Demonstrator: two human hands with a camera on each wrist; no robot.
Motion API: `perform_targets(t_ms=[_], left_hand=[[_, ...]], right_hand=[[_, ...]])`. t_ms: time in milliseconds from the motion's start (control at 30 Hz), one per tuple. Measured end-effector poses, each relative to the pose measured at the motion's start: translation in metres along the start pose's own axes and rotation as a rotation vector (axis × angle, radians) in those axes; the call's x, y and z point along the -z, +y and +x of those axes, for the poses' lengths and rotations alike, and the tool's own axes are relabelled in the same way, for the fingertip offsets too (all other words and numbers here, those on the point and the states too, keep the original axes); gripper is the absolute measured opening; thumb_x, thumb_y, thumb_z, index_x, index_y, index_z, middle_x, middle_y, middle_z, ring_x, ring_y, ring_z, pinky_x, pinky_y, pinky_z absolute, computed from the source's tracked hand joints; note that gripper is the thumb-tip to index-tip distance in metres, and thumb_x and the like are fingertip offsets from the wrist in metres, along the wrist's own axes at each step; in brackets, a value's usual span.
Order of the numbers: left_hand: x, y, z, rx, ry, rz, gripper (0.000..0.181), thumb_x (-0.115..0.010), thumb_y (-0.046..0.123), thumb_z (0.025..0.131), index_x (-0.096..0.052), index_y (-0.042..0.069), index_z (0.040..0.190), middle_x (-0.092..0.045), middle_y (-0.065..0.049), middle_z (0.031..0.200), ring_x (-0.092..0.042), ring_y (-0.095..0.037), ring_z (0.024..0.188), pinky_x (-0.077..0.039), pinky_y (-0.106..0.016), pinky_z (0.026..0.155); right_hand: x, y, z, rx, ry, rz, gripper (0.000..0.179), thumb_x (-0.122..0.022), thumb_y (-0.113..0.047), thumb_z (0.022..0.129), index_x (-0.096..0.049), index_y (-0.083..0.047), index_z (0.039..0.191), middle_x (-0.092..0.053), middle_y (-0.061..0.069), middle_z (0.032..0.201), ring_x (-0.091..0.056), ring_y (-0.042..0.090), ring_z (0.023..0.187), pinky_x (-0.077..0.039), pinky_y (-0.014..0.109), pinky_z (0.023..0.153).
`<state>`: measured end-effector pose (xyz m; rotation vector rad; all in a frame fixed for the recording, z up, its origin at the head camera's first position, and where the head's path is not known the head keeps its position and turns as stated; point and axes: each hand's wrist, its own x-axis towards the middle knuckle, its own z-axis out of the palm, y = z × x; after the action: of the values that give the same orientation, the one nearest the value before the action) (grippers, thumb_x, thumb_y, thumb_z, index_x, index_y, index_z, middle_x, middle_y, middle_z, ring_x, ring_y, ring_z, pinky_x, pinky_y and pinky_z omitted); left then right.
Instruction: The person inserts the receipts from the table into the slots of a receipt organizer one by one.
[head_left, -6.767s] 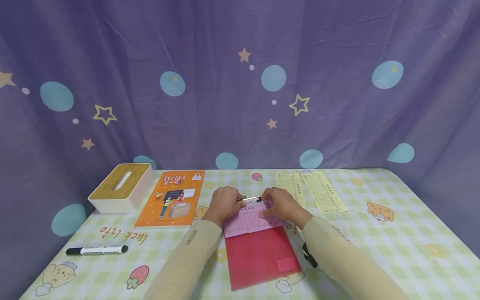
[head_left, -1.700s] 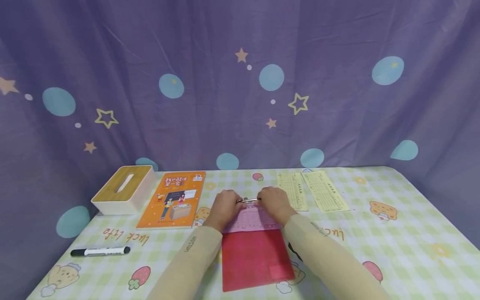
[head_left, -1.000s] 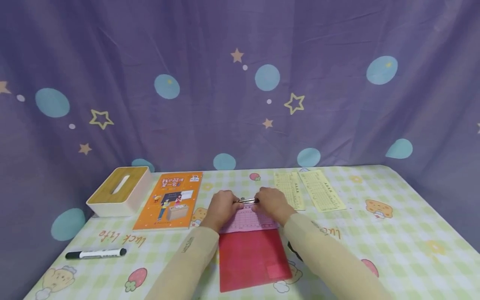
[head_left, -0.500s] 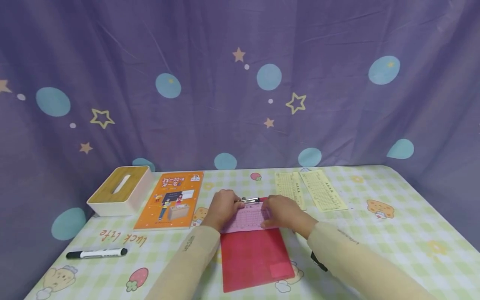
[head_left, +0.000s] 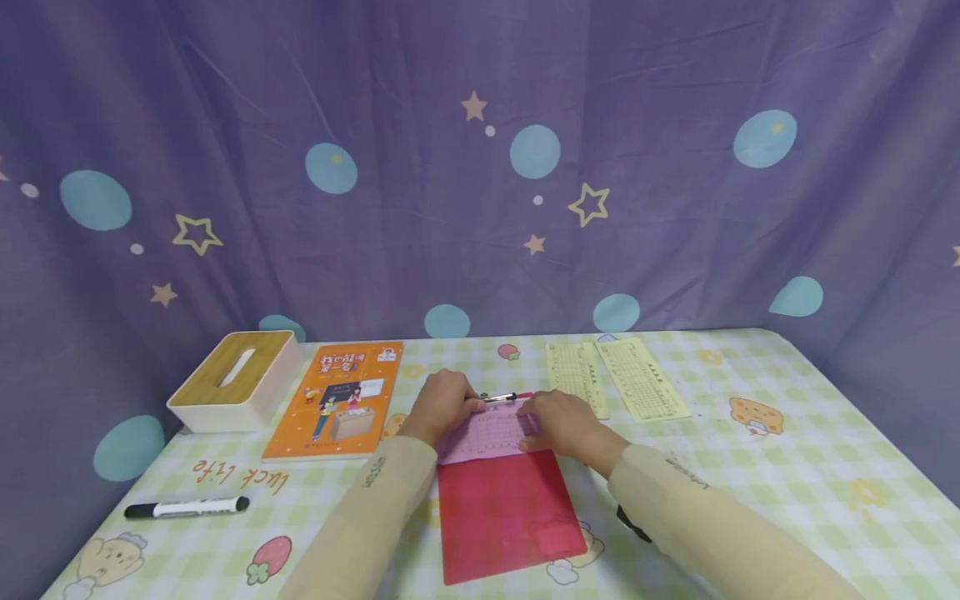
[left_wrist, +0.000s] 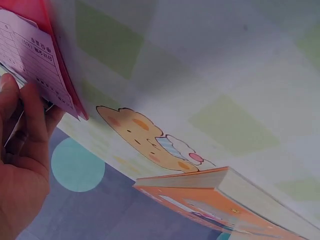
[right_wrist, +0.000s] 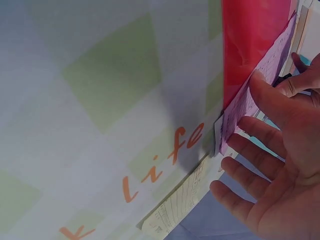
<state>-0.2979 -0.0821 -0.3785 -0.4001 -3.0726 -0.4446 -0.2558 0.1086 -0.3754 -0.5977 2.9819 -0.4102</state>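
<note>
right hand [head_left: 566, 425] perhaps against edge of pink slip [head_left: 487, 435], marker [head_left: 187, 507] well apart

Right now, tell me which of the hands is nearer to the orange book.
Left. The left hand, at the metal clip, is right of the orange book, not touching; the right hand is farther right, by the pink form.

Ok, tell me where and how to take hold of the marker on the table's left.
Probably from above, taking the marker by its two long sides, midway along the white barrel: it is slim, lies flat and crosswise, and nothing stands against it.
</note>
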Motion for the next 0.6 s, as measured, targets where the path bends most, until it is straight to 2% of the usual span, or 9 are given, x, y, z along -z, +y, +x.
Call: perform_targets(t_ms=[233, 600], left_hand=[[0.0000, -0.0005, -0.0006, 0.020, -0.016, -0.020, 0.018, -0.081, 0.023, 0.088, -0.082, 0.008, 0.098, -0.076, -0.002, 0.088, -0.058, -0.013, 0.074, -0.054, -0.033, 0.082], [-0.0020, 0.0002, 0.0018, 0.027, -0.012, -0.013, 0.017, -0.081, 0.023, 0.088, -0.083, 0.008, 0.096, -0.077, -0.002, 0.087, -0.061, -0.012, 0.075, -0.055, -0.032, 0.081]], right_hand=[[0.0007, -0.0012, 0.0015, -0.013, -0.007, -0.020, 0.049, -0.087, -0.029, 0.080, -0.073, -0.012, 0.124, -0.072, 0.007, 0.116, -0.064, 0.028, 0.107, -0.049, 0.046, 0.099], [0.0047, -0.0008, 0.0031, 0.026, 0.000, -0.087, 0.043, -0.088, -0.030, 0.080, -0.076, -0.014, 0.118, -0.074, 0.005, 0.109, -0.065, 0.024, 0.096, -0.049, 0.046, 0.094]])
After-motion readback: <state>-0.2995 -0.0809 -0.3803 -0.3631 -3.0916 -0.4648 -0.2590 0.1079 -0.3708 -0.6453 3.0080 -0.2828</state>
